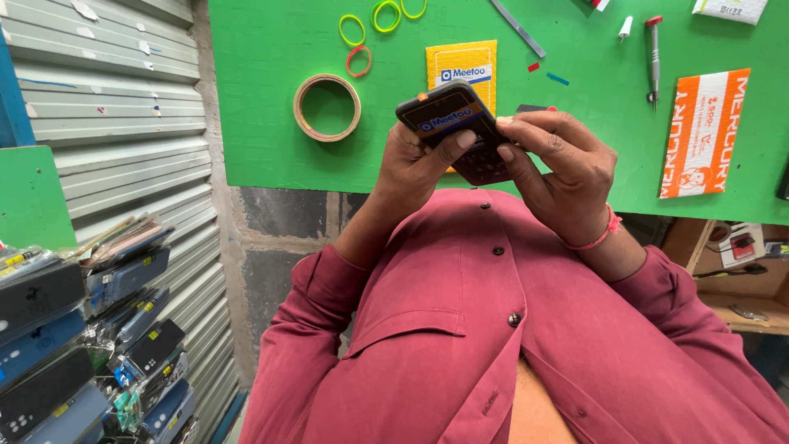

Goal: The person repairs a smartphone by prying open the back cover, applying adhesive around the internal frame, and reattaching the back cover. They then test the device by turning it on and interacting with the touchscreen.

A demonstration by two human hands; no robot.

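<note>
— Gripping what, just then?
— Both hands clamped on a dark phone [460, 131] above the green table [271, 107]: left hand [419, 160] cradled it, right hand [559, 168] worked its lower edge, needing steady fingertip pressure.

Your hands have open green tabletop [263, 123] at left centre, broken only by the tape roll [327, 107] and rubber bands [371, 25]. On the right, a screwdriver [652, 57] and orange packet [704, 133] crowd it.

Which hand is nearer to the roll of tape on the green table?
Left. The left hand grips the dark phone just right of the tape roll in view; the right hand is beyond the phone, farther off.
</note>
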